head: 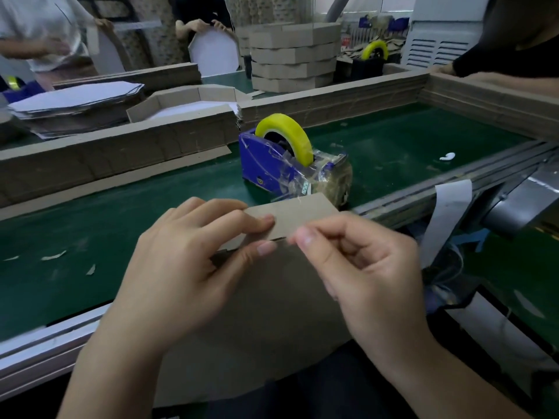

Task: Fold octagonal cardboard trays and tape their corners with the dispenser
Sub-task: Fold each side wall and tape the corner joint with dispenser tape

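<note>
Two hands meet at lower centre on the cardboard tray (266, 313), which reaches from the bottom of the frame up to the conveyor's near rail. The left hand (181, 267) pinches the raised flap (296, 216) between thumb and forefinger. The right hand (363, 267), fingers curled, pinches the adjoining corner edge, and the two thumbs almost touch. Whether clear tape lies under the right thumb cannot be made out. The board is probably light and stiff, bending only along its scores, so it is best held close to a fold. The forearms cover much of it. Beyond, at centre, the tape dispenser (272, 164) stands on the green belt (393, 146). Finished trays (293, 55) are stacked at upper centre.
</note>
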### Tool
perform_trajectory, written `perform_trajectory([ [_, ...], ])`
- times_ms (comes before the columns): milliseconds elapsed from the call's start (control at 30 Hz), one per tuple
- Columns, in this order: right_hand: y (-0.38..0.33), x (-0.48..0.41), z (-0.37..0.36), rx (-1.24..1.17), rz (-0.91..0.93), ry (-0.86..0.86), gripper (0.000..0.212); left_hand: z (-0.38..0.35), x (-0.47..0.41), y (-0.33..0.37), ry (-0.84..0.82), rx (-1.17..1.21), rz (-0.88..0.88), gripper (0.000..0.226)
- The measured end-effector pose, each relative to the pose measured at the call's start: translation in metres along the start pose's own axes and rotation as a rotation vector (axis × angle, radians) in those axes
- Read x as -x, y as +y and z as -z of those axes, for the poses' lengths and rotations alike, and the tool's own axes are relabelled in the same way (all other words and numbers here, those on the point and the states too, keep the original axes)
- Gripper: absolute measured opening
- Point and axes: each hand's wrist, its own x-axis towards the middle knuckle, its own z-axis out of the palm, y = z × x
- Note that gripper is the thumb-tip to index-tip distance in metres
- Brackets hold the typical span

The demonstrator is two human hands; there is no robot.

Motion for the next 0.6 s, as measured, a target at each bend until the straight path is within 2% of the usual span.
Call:
perform_trajectory([
  [100, 0.006, 0.005, -0.009, -0.12, -0.131, -0.007, 0.017, 0.001, 0.001, -0.001, -0.015, 0.026, -0.002, 0.029],
  [267, 0.014, 0.01, -0.018, -0.166, -0.283, 0.077, 0.019, 0.005, 0.004, -0.003, -0.071, 0.042, 0.003, 0.033],
  [467, 0.017, 0.011, -0.021, -0.159, -0.293, 0.123, 0.033, 0.009, 0.003, -0.003, -0.128, 0.086, 0.0, 0.037],
  [600, 0.014, 0.009, -0.02, -0.167, -0.269, 0.124, 0.034, 0.009, 0.002, -0.002, -0.115, 0.106, 0.009, 0.034],
])
